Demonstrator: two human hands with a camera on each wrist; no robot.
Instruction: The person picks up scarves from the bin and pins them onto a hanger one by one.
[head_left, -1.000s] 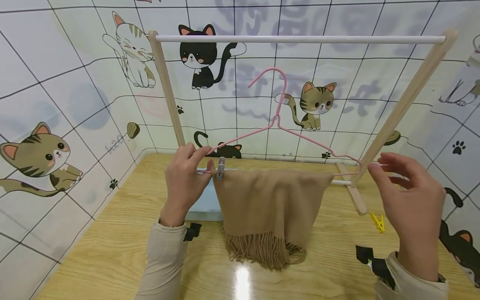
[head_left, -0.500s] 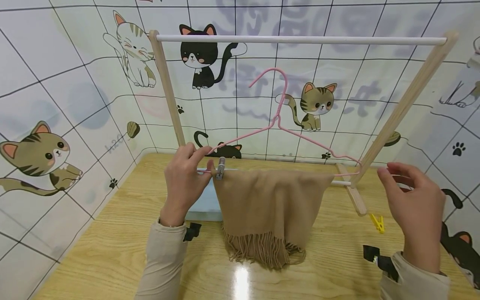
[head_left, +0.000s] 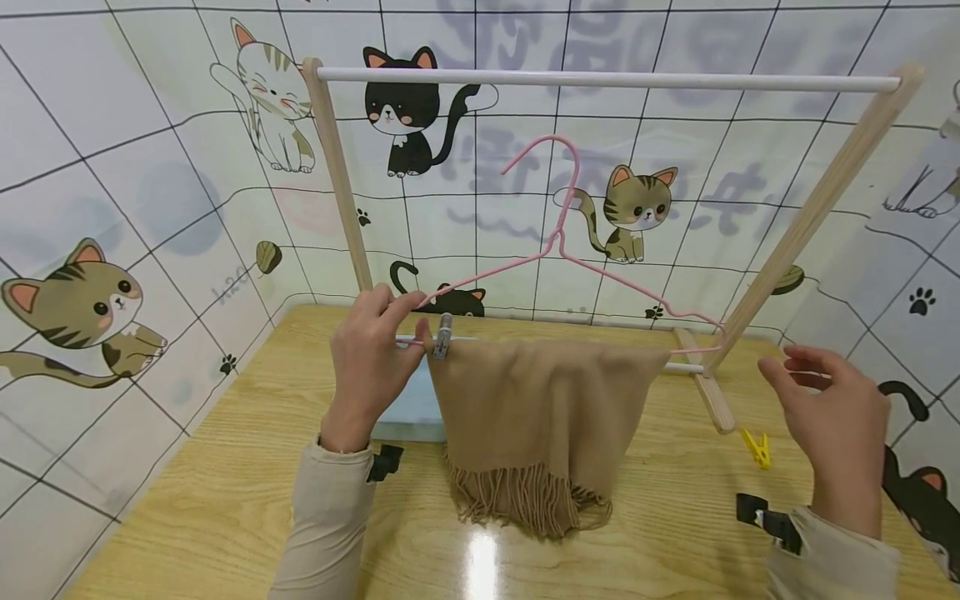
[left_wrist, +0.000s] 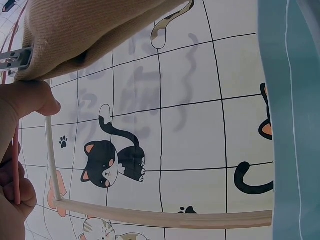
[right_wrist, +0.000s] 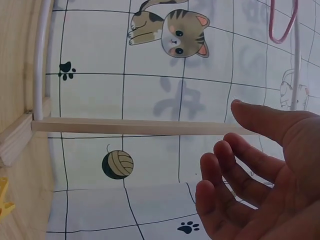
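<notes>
My left hand (head_left: 372, 354) grips the left end of a pink clothes hanger (head_left: 501, 268), holding it up over the table. A tan fringed scarf (head_left: 543, 408) hangs folded over the hanger's lower bar. At the scarf's upper left corner a grey clothespin (head_left: 442, 337) clamps it to the bar, right beside my left thumb; the left wrist view shows the clothespin (left_wrist: 16, 59) too. To the right of the hanger, my right hand (head_left: 836, 417) hovers with loosely bent fingers and nothing in them. A yellow clothespin (head_left: 757, 448) lies on the table just left of that hand.
A wooden rack with a white top rail (head_left: 600, 79) stands behind the hanger, its right foot (head_left: 715, 402) on the wooden table (head_left: 217, 492). Behind the scarf lies a light blue box-like object (head_left: 408, 427). Cat-print tiled sheeting (head_left: 480, 192) surrounds the table.
My right hand has moved away from the hanger's right end, to the right and down toward the table. The left hand, hanger and scarf stay in place.
</notes>
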